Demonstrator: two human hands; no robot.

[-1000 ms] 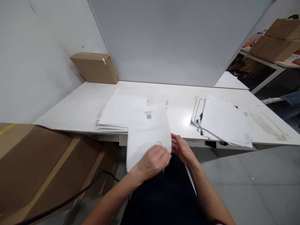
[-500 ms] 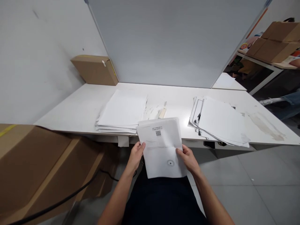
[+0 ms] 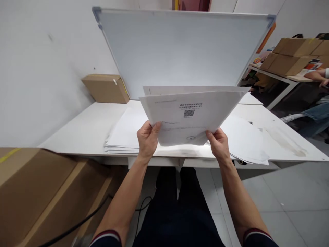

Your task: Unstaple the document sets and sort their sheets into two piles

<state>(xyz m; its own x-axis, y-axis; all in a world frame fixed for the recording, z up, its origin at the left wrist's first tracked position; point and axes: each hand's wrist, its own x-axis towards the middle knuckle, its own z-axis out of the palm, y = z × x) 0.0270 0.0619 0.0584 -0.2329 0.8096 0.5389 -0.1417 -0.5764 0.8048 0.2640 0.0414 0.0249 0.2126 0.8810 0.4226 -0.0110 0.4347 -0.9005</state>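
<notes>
Printed paper sheets (image 3: 185, 116) with a QR code and a round stamp are held up over the table's front part, tilted, their top edges spread apart. My left hand (image 3: 149, 139) grips their left edge, thumb on the front. On the right edge, my right hand (image 3: 218, 142) pinches them the same way. To the left lies a paper stack (image 3: 125, 130) on the white table (image 3: 84, 120). Another paper pile (image 3: 246, 137) is on the right, partly behind the held sheets.
A whiteboard (image 3: 174, 51) stands at the table's back. One cardboard box (image 3: 105, 88) leans by the wall; large cartons (image 3: 31, 185) fill the lower left, with a black cable (image 3: 84, 219). At far right, a person's hand (image 3: 322, 80) shows near stacked boxes (image 3: 288, 60).
Both hands have raised the sheets forward from near my lap to above the table, and the sheets have spread at the top. The view has tilted up, showing the whiteboard's top edge.
</notes>
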